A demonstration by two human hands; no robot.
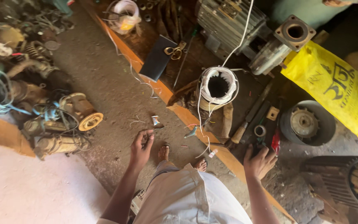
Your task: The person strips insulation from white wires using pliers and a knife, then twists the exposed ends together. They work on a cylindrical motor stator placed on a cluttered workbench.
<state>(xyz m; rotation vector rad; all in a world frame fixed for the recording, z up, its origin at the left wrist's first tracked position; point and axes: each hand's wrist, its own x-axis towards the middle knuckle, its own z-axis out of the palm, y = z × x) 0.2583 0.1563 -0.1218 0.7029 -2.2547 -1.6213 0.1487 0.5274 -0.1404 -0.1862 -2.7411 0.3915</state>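
My left hand (141, 146) hangs over the dusty floor with loosely curled fingers, holding nothing, just below a small scrap of paper (156, 121). My right hand (260, 162) is spread with fingers apart over the low workbench's edge, fingertips near a red-handled tool (275, 141) and a small metal ring (260, 130). It holds nothing. A motor stator (218, 87) wound with white wire stands upright on sacking ahead, between the hands. A white wire runs up from it. My sandalled feet (164, 152) show below.
An orange-edged wooden board (179, 110) runs diagonally. On it lie scissors (175, 50), a dark pouch (158, 58), a ribbed grey motor (228, 20), a hammer (245, 124) and a yellow bag (332, 83). Old motor parts and blue wire (42, 103) pile at left. A motor housing (349, 178) lies at right.
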